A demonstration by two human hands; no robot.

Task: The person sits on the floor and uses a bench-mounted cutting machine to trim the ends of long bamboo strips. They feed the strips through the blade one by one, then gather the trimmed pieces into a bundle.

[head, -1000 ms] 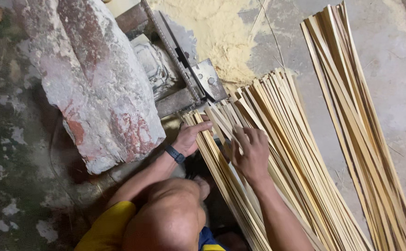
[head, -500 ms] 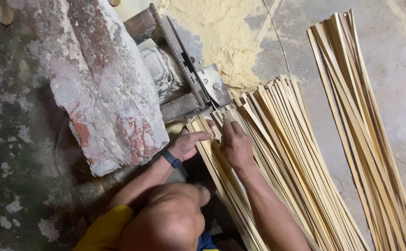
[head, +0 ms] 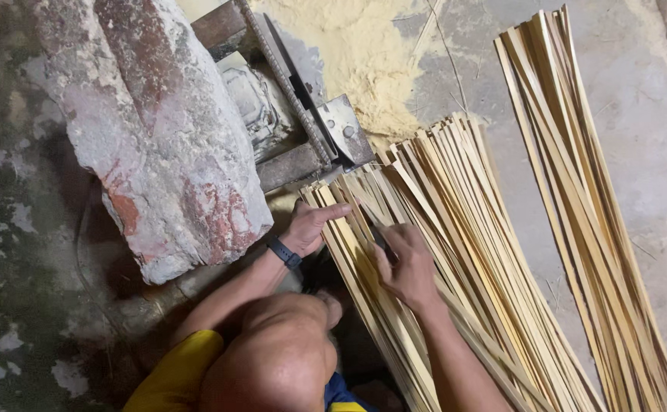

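1. Hands pressing down on thin bamboo strips (head: pixel 455 252), keeping them flat.
2. Left hand (head: pixel 309 227) lying open, holding nothing.
3. Right hand (head: pixel 404 263) pinching one strip beside metal cutter (head: pixel 341 137).

You have a single view, from the camera worn on the head, looking almost straight down from above the person's own head (head: pixel 284 358) and yellow shoulder (head: pixel 177 370), which fill the bottom edge. It sits close enough to show both hands clearly in mid-frame, and takes in the stone block (head: pixel 158 137) at left and the concrete floor (head: pixel 646 114) at right.
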